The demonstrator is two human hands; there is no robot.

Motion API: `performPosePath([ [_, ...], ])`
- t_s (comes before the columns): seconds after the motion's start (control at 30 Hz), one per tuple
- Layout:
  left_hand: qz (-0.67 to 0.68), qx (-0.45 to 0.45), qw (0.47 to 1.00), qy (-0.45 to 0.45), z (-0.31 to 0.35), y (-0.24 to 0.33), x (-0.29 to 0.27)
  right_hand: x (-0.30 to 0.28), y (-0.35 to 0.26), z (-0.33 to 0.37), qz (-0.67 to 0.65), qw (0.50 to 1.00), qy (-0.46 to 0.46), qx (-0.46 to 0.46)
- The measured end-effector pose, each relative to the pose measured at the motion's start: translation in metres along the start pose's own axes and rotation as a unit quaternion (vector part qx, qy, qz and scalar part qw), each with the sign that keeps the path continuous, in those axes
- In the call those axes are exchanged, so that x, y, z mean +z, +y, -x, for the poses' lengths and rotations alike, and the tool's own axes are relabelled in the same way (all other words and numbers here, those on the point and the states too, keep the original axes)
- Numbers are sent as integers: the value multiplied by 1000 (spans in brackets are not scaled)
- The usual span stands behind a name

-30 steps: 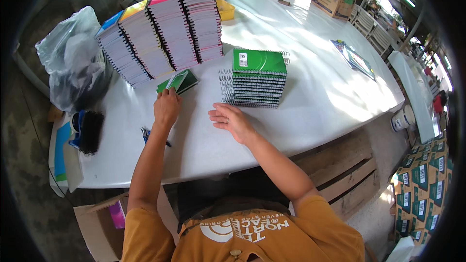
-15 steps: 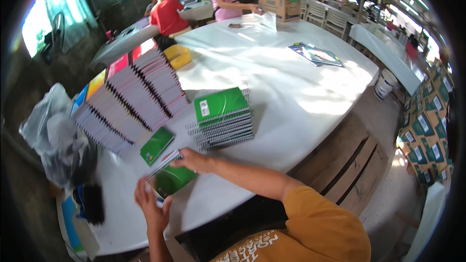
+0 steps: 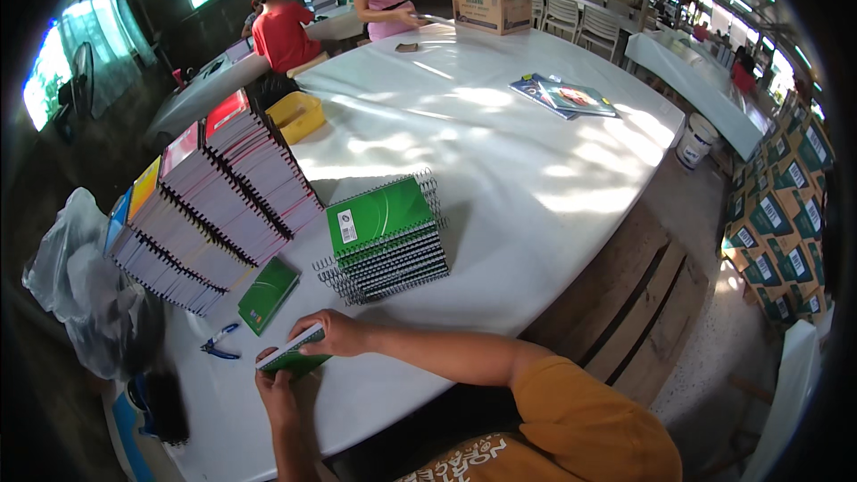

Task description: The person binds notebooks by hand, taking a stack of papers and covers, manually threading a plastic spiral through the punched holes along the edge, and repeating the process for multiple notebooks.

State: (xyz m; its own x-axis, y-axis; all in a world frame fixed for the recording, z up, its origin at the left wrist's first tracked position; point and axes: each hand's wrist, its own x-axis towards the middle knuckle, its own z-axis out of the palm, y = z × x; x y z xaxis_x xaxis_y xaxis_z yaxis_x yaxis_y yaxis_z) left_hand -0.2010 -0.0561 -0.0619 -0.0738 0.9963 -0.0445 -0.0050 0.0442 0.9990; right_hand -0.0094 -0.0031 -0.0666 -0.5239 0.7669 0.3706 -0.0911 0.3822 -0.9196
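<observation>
Both my hands are on a green-covered notebook [image 3: 302,361], tilted up off the white table [image 3: 375,397] with its page edges showing. My left hand [image 3: 278,394] pinches its lower left end, thumb on the cover. Closed over the upper corner is my right hand [image 3: 332,334]. Blue-handled pliers [image 3: 220,342] lie on the table to the left of the hands. Just beyond them rest loose green covers [image 3: 270,293]. Farther off stands a stack of green spiral notebooks [image 3: 379,219], with wire coils sticking out at its sides.
Tall rows of notebooks [image 3: 223,187] stand at the left, beside a grey plastic bag [image 3: 89,286]. A yellow tray [image 3: 296,118], books [image 3: 571,96] and a cardboard box [image 3: 491,2] sit farther back. A wooden bench [image 3: 616,312] runs along the right. Two people are beyond the table.
The notebook has been tilted up between my hands. My left hand has closed on its end. The blue-handled pliers, partly seen by that hand before, now lie on the table.
</observation>
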Motion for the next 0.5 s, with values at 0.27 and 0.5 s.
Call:
performPosePath([
  [0.27,-626,208,713,240,-35,18,-154,2,-6,5,-97,995,-18,24],
  [0.5,-707,-41,628,322,-31,-6,-225,5,-15,3,-129,991,-40,8],
])
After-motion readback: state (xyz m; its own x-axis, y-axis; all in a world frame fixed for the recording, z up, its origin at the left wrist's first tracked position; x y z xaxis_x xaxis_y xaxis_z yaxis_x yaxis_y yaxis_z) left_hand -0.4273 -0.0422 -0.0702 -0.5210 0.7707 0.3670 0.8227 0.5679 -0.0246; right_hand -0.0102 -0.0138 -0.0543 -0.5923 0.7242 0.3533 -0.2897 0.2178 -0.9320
